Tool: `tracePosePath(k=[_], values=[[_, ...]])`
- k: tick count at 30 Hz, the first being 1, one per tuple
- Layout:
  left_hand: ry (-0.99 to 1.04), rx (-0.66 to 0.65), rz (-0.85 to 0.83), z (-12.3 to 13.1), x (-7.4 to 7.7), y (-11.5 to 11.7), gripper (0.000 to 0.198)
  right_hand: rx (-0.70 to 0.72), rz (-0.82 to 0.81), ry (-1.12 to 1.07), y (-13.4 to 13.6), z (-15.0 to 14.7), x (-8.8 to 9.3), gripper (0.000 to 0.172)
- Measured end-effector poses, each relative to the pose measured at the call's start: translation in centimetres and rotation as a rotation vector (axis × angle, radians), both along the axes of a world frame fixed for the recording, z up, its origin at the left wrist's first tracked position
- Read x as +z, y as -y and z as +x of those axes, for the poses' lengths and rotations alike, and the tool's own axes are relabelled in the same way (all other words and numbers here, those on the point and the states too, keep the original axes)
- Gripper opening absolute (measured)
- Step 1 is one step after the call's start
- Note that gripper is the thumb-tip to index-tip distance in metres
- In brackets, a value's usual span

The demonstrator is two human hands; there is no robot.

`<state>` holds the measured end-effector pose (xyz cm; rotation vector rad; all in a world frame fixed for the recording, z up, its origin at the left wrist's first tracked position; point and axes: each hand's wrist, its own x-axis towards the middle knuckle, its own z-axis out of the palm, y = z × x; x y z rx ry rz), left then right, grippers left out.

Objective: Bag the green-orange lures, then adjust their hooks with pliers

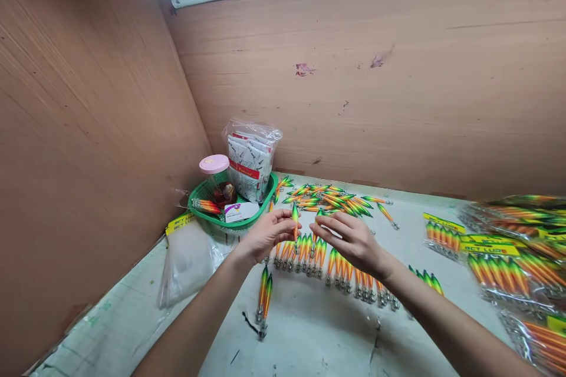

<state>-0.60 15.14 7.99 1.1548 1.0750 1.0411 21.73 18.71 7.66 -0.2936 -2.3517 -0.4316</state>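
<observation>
My left hand (276,230) pinches a green, yellow and orange fishing lure (295,225), held upright with its hooks down. Close beside it, my right hand (347,238) is closed on a second lure of the same colours, its green tip (320,212) showing at the fingertips. Under both hands runs a row of lures (305,253) lying side by side, hooks toward me; my right hand and forearm cover part of it. Two more lures (265,297) lie together nearer to me. Behind the hands is a loose heap of lures (331,197).
A green basket (241,225) at the back left holds a pink-lidded jar (214,166), a bag of packets (251,165) and some lures. Clear plastic bags (188,259) with yellow headers lie in front of it. Packed lures (499,271) are piled on the right. Wooden panels stand behind and left.
</observation>
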Motion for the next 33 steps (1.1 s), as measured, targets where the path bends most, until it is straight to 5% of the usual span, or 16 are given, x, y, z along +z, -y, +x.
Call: tracePosePath(k=[7,17,21,29,33], values=[[0.254,-0.047,-0.158,0.8,2.4,5.3,0.041,0.105,0.027,-0.027,5.7,0.2,3.8,0.024],[0.293,-0.085,-0.136,1.2,3.4,7.8,0.042,0.130,0.110,-0.012,7.8,0.1,4.4,0.018],[0.322,-0.002,-0.162,0.7,3.4,8.6,0.050,0.127,0.061,0.033,8.2,-0.4,2.4,0.017],[0.369,0.192,-0.154,-0.5,2.5,10.7,0.034,0.158,-0.068,0.137,7.7,-6.1,-6.2,0.028],[0.384,0.419,-0.166,-1.8,2.2,11.8,0.036,0.110,-0.179,0.132,8.8,-6.2,-6.6,0.022]])
